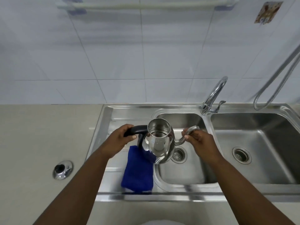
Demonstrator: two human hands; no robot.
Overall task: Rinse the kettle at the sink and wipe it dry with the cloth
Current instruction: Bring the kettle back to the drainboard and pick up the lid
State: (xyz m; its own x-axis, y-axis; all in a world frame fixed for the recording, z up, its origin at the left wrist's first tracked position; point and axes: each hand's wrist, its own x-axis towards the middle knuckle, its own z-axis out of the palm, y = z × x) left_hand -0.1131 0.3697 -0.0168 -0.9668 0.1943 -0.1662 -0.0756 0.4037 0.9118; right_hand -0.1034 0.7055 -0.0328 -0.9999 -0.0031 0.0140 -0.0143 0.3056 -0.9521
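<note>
A shiny steel kettle with an open top and a black handle is held above the left edge of the left sink basin. My left hand grips the black handle. My right hand pinches the curved steel spout on the kettle's right. A folded blue cloth lies on the steel drainboard just below and left of the kettle, partly hidden by it.
The chrome tap stands behind the divider between the two basins; no water runs. A second basin lies to the right, with a metal hose above it. A chrome fitting sits in the beige counter at left.
</note>
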